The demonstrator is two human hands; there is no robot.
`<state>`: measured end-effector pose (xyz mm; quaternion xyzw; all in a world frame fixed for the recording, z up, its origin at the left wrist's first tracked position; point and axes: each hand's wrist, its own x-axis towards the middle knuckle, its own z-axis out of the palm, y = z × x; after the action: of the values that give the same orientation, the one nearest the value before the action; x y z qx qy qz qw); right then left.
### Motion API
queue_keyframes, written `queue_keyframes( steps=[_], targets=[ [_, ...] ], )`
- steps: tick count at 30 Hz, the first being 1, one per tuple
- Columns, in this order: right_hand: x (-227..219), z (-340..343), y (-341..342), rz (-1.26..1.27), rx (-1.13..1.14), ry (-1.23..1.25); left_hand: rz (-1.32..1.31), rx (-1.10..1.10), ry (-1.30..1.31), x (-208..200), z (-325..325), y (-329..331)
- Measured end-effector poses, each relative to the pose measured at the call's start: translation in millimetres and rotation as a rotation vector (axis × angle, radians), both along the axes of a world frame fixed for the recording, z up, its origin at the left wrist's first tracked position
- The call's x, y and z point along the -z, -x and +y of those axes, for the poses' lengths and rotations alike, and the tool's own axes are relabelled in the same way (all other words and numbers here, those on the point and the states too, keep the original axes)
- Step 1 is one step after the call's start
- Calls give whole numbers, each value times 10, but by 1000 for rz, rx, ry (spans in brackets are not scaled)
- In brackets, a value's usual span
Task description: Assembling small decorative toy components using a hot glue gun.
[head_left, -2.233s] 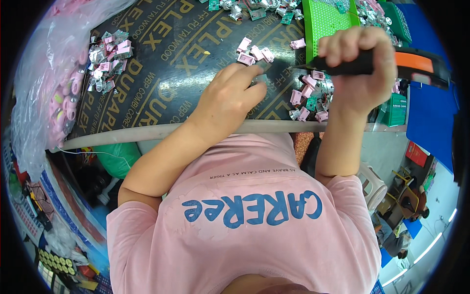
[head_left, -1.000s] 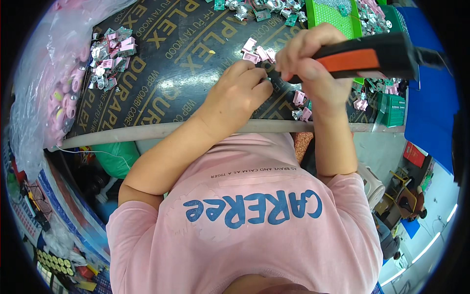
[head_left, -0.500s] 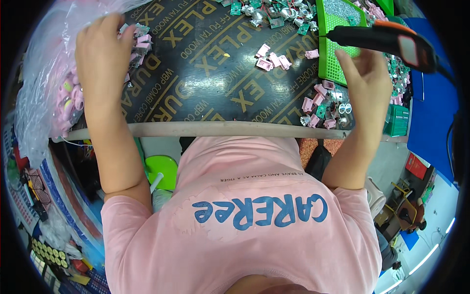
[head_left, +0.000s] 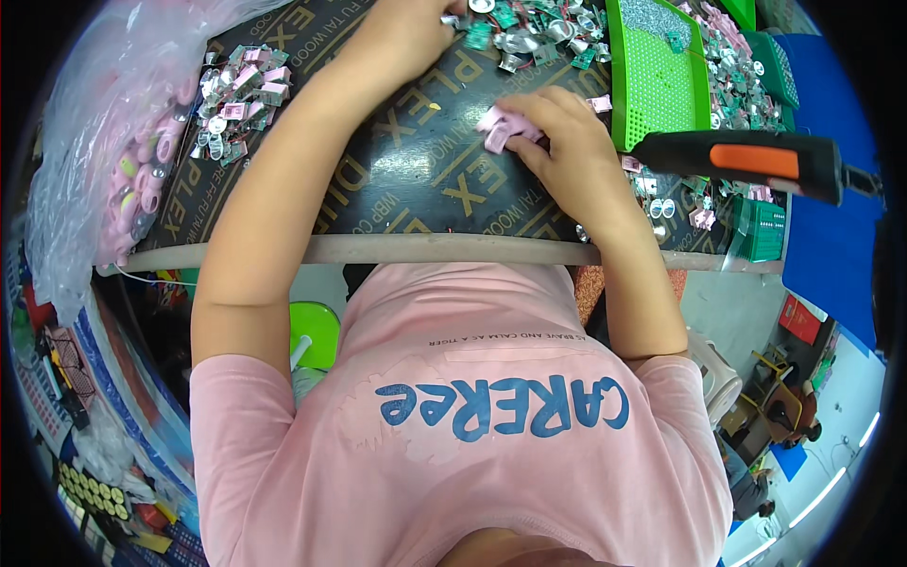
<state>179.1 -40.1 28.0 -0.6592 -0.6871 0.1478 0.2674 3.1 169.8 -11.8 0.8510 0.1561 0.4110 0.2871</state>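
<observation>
Dark tabletop (head_left: 416, 161): right hand (head_left: 572, 146) grasps pink pieces (head_left: 497, 140) jutting left, long axes aslant; left hand (head_left: 402, 40), grip unclear.

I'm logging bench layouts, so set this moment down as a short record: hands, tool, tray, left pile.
Left hand: at the pile of green boards and silvery parts; grip unclear
Right hand: curled about small pink parts; grip unclear
Tool: black-and-orange handheld tool, right of the right hand, not held
Tray: bright green, perforated, silvery bits at its far end
Left pile: pink and silvery parts, beside a clear plastic bag
</observation>
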Motion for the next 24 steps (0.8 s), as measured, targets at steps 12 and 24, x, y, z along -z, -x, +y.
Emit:
queue_keyframes(
  steps=[12, 24],
  targets=[
    [-9, 26, 292, 1037, 126, 171, -365, 309, 868, -319, -174, 107],
    [169, 16, 180, 1709, 155, 116, 142, 131, 479, -595, -1326, 321]
  ],
)
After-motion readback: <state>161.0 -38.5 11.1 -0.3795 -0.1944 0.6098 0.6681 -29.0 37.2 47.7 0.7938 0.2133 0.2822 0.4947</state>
